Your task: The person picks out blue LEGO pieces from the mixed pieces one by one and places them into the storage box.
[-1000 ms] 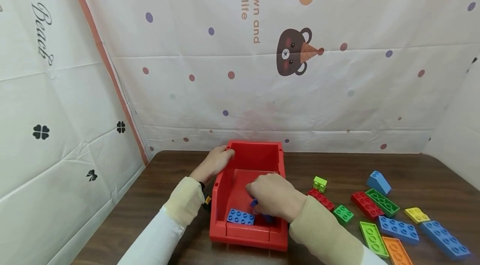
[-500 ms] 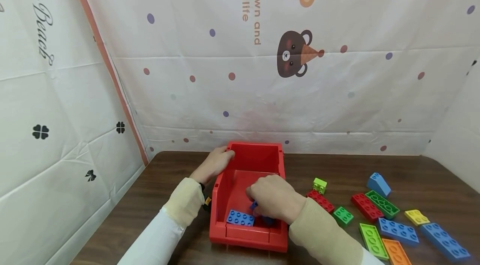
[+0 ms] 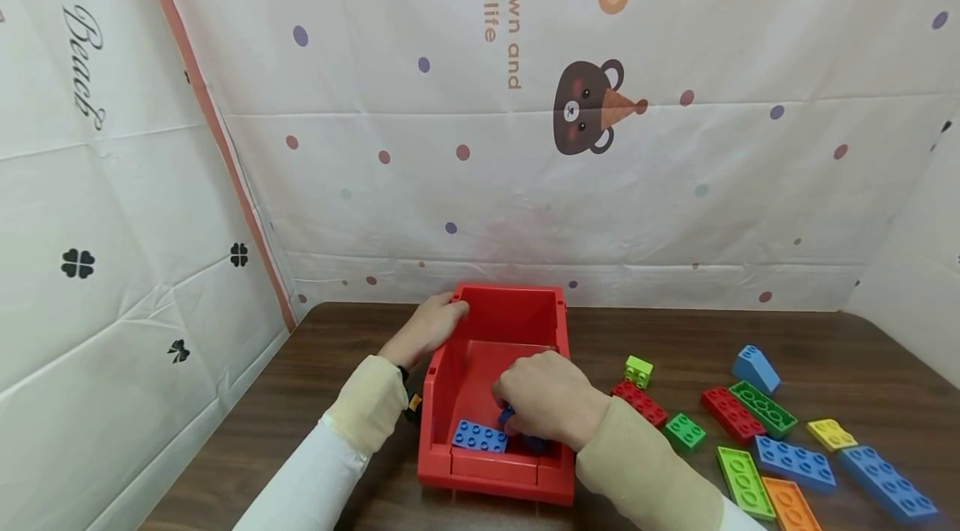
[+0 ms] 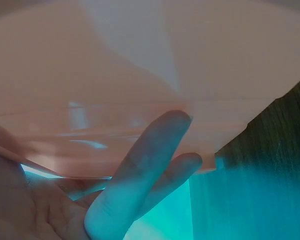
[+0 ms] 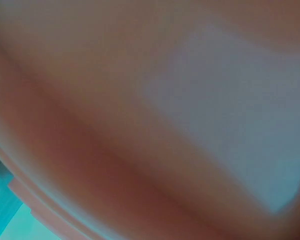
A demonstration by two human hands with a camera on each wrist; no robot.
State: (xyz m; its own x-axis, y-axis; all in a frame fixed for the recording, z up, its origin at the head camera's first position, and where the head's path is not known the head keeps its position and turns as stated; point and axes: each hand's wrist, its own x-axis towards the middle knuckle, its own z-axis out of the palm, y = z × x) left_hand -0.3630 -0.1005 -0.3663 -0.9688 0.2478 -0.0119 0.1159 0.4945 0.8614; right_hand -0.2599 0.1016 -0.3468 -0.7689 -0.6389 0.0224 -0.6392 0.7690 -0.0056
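Note:
A red bin (image 3: 506, 310) stands on the table, its low front side toward me. My left hand (image 3: 429, 327) grips its left wall near the back, thumb over the rim; in the left wrist view the fingers (image 4: 145, 165) lie against the outer wall. My right hand (image 3: 551, 398) reaches down into the front right of the bin, fingers curled around a small dark blue piece (image 3: 506, 414) that is mostly hidden beneath them. To the left of these fingers, a blue toy brick (image 3: 480, 436) lies studs up on the bin floor. The right wrist view is blurred.
Right of the bin, loose bricks lie on the brown table (image 3: 360, 464): a red brick (image 3: 639, 403), a green brick (image 3: 684, 432), a lime plate (image 3: 746, 483), a blue sloped brick (image 3: 756, 368) and several others. A printed white sheet (image 3: 420, 181) hangs behind.

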